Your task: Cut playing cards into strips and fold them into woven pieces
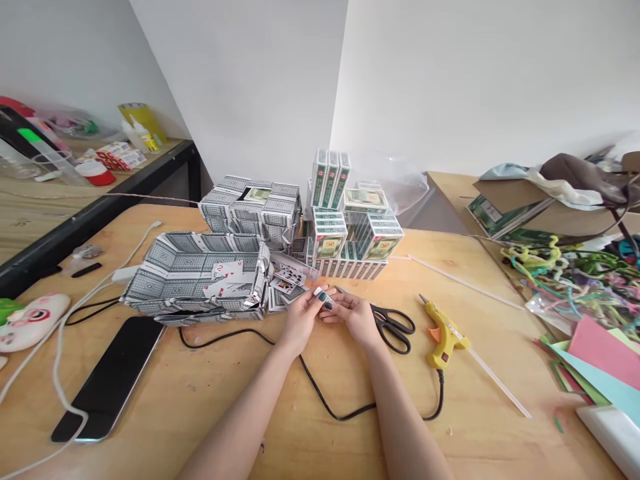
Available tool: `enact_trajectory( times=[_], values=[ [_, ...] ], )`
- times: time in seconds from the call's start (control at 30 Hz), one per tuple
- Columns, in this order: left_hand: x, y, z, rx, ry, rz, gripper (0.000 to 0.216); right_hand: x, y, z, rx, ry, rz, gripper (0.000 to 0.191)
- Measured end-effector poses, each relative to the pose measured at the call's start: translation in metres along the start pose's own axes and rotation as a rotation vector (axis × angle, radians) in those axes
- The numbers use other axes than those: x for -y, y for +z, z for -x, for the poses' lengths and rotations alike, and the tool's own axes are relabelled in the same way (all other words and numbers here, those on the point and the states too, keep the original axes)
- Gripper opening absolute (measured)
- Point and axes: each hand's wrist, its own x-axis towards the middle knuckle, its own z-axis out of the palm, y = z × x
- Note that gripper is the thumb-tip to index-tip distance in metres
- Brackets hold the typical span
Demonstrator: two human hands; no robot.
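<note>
My left hand (301, 319) and my right hand (359, 319) meet near the middle of the table, fingers pinched together. Between them is a small playing card (323, 294), seemingly bent or folded, mostly covered by my fingers. Just left of my hands lie loose playing cards (293, 275), some face up. Beyond these stands an open box made of folded playing cards (173, 260), with a few face-up cards (230, 280) in it. Black-handled scissors (397, 327) lie beside my right hand, their blades partly hidden behind it.
Card packs (330, 240) are stacked behind my hands, beside a second folded-card box (250, 207). A yellow glue gun (443, 337) lies right, its black cable running under my forearms. A phone (110, 380) lies left. Pipe cleaners (565, 280) and coloured paper (605, 353) crowd the right.
</note>
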Motion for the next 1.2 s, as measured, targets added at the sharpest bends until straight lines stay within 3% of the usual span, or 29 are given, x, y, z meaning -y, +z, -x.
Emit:
enact_trajectory(
  times=[0.07, 0.27, 0.77, 1.2],
  values=[
    [0.001, -0.001, 0.000, 0.047, -0.039, 0.052, 0.037, 0.002, 0.000, 0.001, 0.002, 0.013, -0.030, 0.028],
    [0.001, 0.001, 0.000, -0.015, -0.069, 0.103, 0.032, 0.001, -0.001, 0.000, 0.013, 0.066, -0.067, 0.027],
    [0.006, 0.007, 0.004, -0.122, 0.001, 0.029, 0.032, 0.001, 0.004, 0.001, 0.006, 0.049, 0.011, 0.030],
    [-0.005, 0.008, 0.002, -0.042, -0.164, 0.213, 0.031, -0.001, 0.003, -0.001, 0.027, 0.050, -0.049, 0.026]
  ],
)
